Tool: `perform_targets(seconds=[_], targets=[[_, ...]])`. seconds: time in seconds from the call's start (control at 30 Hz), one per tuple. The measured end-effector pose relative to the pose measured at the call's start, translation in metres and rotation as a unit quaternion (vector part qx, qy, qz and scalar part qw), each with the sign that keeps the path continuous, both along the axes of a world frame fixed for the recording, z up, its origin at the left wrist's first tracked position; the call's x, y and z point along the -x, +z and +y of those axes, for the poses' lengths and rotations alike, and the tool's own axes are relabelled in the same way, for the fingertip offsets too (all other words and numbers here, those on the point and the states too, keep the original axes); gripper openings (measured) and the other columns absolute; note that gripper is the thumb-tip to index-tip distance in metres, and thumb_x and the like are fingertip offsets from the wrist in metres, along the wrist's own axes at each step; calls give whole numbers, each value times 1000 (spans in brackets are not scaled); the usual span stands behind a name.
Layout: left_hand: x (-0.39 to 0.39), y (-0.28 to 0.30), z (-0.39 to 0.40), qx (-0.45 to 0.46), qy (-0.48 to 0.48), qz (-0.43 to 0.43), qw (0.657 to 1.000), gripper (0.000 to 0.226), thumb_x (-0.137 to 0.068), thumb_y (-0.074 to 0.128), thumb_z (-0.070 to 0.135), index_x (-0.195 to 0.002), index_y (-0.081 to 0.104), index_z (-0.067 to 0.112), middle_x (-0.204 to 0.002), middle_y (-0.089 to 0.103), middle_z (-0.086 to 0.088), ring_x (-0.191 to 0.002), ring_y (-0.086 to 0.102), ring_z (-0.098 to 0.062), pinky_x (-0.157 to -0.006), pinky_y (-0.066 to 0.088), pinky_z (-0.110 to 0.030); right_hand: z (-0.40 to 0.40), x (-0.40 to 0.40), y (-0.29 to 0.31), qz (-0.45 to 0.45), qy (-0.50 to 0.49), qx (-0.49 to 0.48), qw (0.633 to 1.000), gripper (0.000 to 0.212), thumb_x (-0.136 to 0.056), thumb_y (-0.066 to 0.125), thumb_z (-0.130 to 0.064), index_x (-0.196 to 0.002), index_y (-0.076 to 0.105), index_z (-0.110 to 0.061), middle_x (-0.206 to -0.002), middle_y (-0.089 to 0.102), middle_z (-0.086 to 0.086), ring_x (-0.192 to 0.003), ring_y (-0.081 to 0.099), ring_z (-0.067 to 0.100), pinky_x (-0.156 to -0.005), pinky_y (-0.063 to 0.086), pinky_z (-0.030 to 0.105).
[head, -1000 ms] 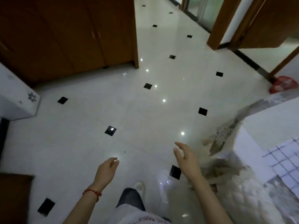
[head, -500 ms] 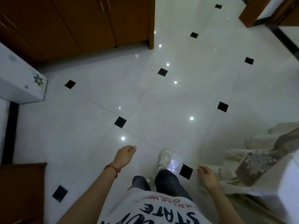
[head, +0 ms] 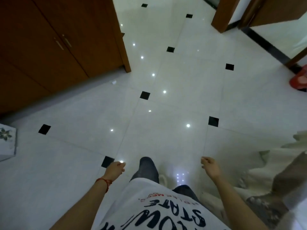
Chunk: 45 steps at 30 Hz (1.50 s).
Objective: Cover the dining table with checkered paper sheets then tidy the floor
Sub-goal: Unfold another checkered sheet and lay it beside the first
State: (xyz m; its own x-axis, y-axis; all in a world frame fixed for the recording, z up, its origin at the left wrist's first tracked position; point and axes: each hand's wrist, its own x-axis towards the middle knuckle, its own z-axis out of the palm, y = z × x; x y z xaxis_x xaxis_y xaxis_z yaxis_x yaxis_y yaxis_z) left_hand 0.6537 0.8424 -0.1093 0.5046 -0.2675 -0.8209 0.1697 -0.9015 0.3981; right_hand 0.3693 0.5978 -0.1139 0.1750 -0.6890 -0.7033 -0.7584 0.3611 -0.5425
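Observation:
I look down at a glossy white tiled floor (head: 166,130) with small black inlay squares. My left hand (head: 115,169), a red string on its wrist, hangs over the floor with loosely curled fingers and holds nothing. My right hand (head: 210,166) hangs the same way, empty, just left of the cream tablecloth (head: 274,165) that drapes from the dining table at the right edge. No checkered paper sheet is in view. A tiny white scrap (head: 114,82) lies on the floor by the wooden cabinet.
A brown wooden cabinet (head: 58,47) fills the upper left. A white box with a flower print (head: 7,141) stands at the left edge. Wooden door frames (head: 222,15) are at the top right, and a red object (head: 299,80) lies at the right edge.
The view swung away from the table; the checkered sheet on it has left the frame. Both hands dropped lower and their fingers curled in loosely. I have stepped forward.

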Motion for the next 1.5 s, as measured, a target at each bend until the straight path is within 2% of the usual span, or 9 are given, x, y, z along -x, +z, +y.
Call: perform_targets(seconds=[0.27, 0.37, 0.47, 0.8, 1.0, 1.17, 1.27, 1.33, 1.5], targets=[[-96, -13, -161, -9, -86, 15, 996, 29, -93, 50, 26, -108, 58, 2, -91, 62, -11, -80, 56, -23, -64, 42, -25, -96, -36, -3, -40, -189, 11, 981, 22, -94, 47, -6, -105, 59, 7, -94, 57, 21, -89, 56, 34, -79, 47, 39], [-124, -9, -251, -11, -162, 18, 987, 31, -94, 48, 26, -111, 56, 2, -96, 61, -12, -81, 55, -23, -60, 40, -22, -111, -37, -2, -17, -258, -21, 966, 32, -94, 43, -2, -109, 49, 25, -109, 53, 44, -105, 52, 55, -58, 36, 25], [-136, 2, -343, -8, -248, 23, 968, 30, -94, 48, 27, -107, 57, 1, -98, 60, -12, -82, 54, -22, -59, 40, -23, -111, -34, 1, 7, -316, -58, 947, 32, -95, 40, -3, -109, 50, 24, -116, 52, 42, -96, 55, 49, -56, 35, 24], [-53, 23, -581, 64, -458, 51, 885, 31, -94, 49, 29, -108, 58, 3, -96, 61, -10, -80, 55, -19, -61, 42, -22, -98, -15, -12, 18, -612, -168, 773, 19, -95, 46, -13, -90, 56, 2, -83, 54, 20, -67, 49, 28, -63, 34, 31], [11, 1, -647, 30, -535, 40, 844, 19, -94, 48, 23, -96, 55, 6, -90, 59, -13, -68, 52, -16, -56, 39, -24, -163, 26, -21, -8, -668, -160, 726, 25, -95, 45, -12, -100, 57, 9, -86, 56, 17, -73, 51, 29, -57, 38, 32], [28, -11, -688, -21, -558, 9, 830, 23, -94, 48, 23, -81, 57, 6, -87, 60, -12, -67, 51, -18, -54, 37, -23, -235, 62, -11, -31, -646, -150, 747, 37, -97, 39, -8, -60, 46, -6, -61, 46, 12, -51, 38, 21, -46, 30, 26], [38, -12, -718, -52, -546, 6, 836, 22, -93, 50, 23, -83, 57, 5, -88, 61, -13, -69, 51, -21, -57, 38, -24, -279, 82, -3, -33, -647, -110, 754, 31, -95, 41, -6, -89, 58, 19, -95, 58, 41, -84, 57, 50, -59, 44, 34], [46, -13, -741, -69, -540, 4, 839, 21, -92, 52, 20, -78, 57, 5, -80, 61, -11, -64, 50, -21, -58, 37, -24, -304, 94, 2, -37, -651, -78, 754, 33, -95, 41, -8, -105, 54, 20, -113, 57, 38, -103, 57, 48, -81, 48, 44], [92, -16, -821, -94, -563, 11, 821, 20, -92, 52, 19, -93, 56, 0, -80, 59, -14, -60, 47, -21, -57, 33, -24, -352, 122, -4, -57, -702, -39, 709, 23, -95, 42, -6, -101, 59, 7, -101, 61, 23, -77, 56, 27, -57, 40, 25]])
